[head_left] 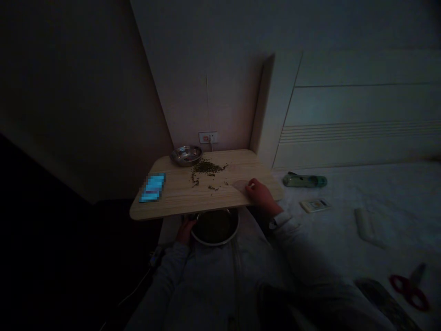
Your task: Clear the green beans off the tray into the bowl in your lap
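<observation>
My left hand (186, 231) grips the rim of a round metal bowl (215, 226) held just below the near edge of a small wooden table (179, 202); the bowl holds dark small pieces. My right hand (261, 194) rests on the table's right part, fingers closed on a pale flat card-like piece (240, 185). A heap of small dark green beans (206, 168) lies at the table's middle back, with a few scattered ones towards my right hand. An empty metal bowl (186, 155) stands at the back of the table.
A lit phone (152, 187) lies on the table's left. A wall socket (208, 137) sits behind. On the bed to the right lie a green bottle (304, 180), a small packet (314, 205), a white object (365, 225) and red scissors (409, 287).
</observation>
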`<action>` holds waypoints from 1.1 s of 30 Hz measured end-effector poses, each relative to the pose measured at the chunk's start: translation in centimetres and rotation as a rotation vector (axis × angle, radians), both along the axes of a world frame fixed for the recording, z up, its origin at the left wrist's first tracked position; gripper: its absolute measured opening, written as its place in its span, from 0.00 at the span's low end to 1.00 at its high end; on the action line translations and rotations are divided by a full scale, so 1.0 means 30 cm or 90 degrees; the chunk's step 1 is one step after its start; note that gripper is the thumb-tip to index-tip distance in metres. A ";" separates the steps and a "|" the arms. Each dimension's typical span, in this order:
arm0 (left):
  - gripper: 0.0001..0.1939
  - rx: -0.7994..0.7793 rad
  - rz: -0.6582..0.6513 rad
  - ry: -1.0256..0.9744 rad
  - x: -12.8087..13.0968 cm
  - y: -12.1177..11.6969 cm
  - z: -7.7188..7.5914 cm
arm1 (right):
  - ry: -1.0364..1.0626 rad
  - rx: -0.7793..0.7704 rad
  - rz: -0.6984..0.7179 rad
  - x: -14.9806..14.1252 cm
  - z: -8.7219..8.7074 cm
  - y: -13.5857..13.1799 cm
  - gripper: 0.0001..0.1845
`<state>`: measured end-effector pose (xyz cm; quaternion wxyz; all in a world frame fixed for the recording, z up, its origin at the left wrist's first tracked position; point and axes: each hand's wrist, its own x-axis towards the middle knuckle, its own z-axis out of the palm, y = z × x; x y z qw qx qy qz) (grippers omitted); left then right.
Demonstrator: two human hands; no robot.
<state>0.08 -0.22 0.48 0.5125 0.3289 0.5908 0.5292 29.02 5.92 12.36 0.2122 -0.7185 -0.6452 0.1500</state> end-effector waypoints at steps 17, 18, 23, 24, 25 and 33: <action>0.09 0.020 -0.016 0.010 -0.011 0.004 -0.031 | -0.116 0.089 0.146 0.121 0.003 0.074 0.10; 0.10 0.021 -0.016 0.008 -0.012 0.006 -0.038 | -0.138 0.093 0.160 0.132 -0.007 0.062 0.10; 0.08 0.019 -0.028 0.022 -0.020 0.010 -0.046 | -0.227 0.092 0.202 0.157 -0.015 0.034 0.11; 0.08 0.024 -0.034 0.023 -0.020 0.008 -0.042 | -0.235 0.084 0.200 0.151 -0.005 0.040 0.11; 0.07 0.030 -0.035 0.026 -0.020 0.005 -0.036 | -0.236 0.078 0.197 0.141 0.006 0.050 0.11; 0.08 0.013 -0.019 0.042 -0.021 -0.004 -0.017 | -0.118 0.090 0.125 0.072 0.057 0.199 0.10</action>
